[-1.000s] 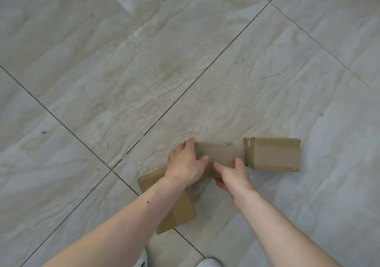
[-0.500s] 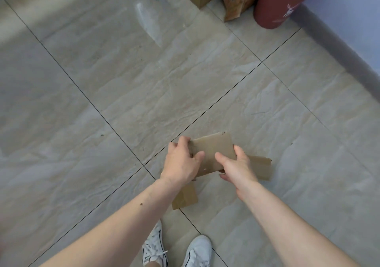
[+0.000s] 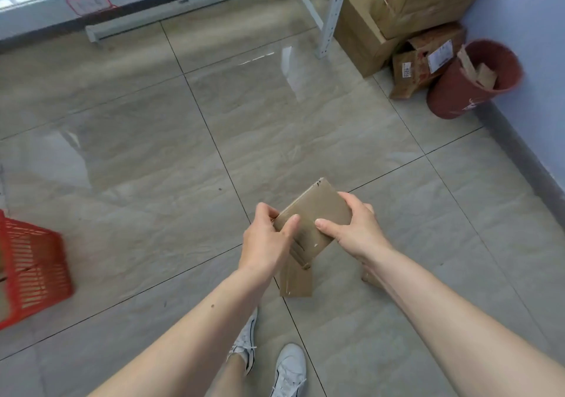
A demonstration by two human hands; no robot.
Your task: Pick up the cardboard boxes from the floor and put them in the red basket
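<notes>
Both hands on one cardboard box, lifted off the floor, centre of frame. Left hand pinches its lower-left edge, thumb on the top face, fingers curled round the side. Right hand grips the right edge, thumb on top, fingers wrapped under. Box is flat, long axis running from lower left up toward upper right, tilted.

Red basket sits on the floor at the far left edge of frame, partly cut off, well apart from the box. So the carry looks like a swing left and slightly down in frame; left hand is the nearer one to it.

Second cardboard box lies on the floor just below the held one, partly hidden by it. A corner of a third box shows under the right forearm.

Upper right: stacked cartons, a dark red bin with cardboard scraps. One carton carries a white shipping label; print too small to read. White mark on the bin, illegible.
</notes>
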